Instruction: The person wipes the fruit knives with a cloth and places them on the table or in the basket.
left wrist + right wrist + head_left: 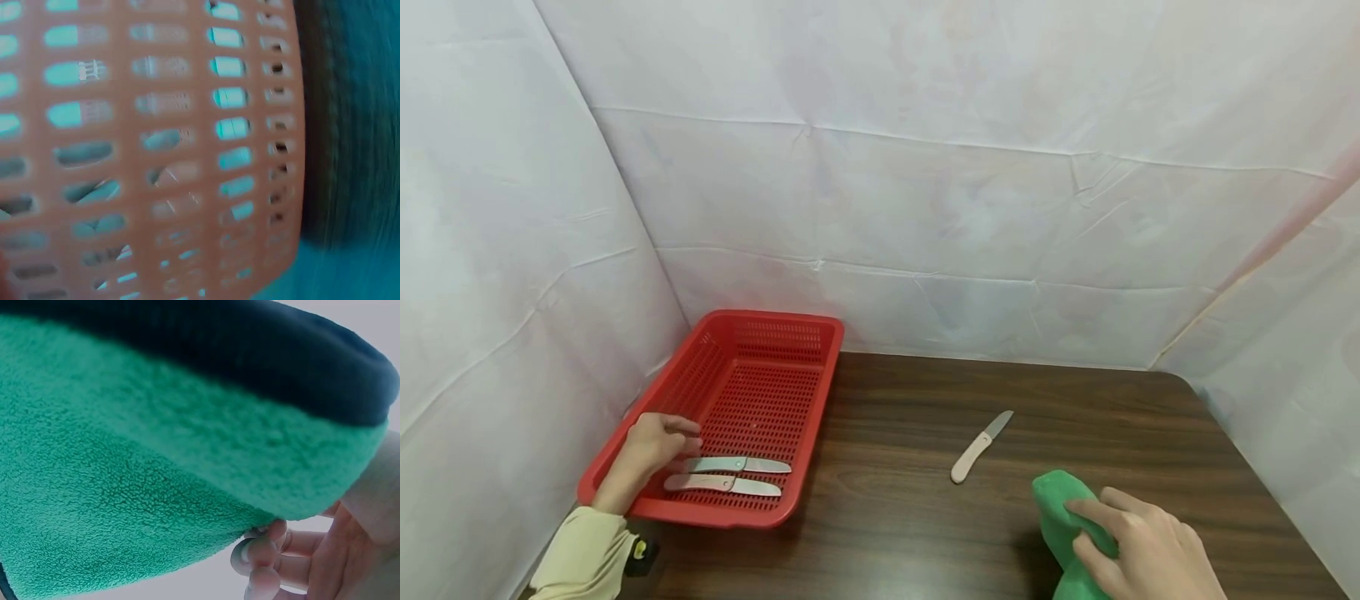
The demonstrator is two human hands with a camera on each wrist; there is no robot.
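My left hand (658, 444) is inside the red basket (831, 392), its fingers blurred and loose beside the handle ends of two small knives. One is a mint-handled knife (730, 464); nearer me lies a pink-handled knife (724, 484), both blades pointing right. The left wrist view shows only the slotted basket wall (200, 150), with the hand hidden. At the right, my right hand (1150, 542) pinches a green cloth (1063, 521) and holds it above the table. Fluffy folds of cloth (125, 487) hang from the fingertips (265, 553) in the right wrist view.
A third small knife (976, 454) with a pale pink handle lies on the dark wooden table (895, 450), between basket and cloth. White sheeting (925, 208) encloses the back and both sides. The basket stands at the left, close to the sheeting.
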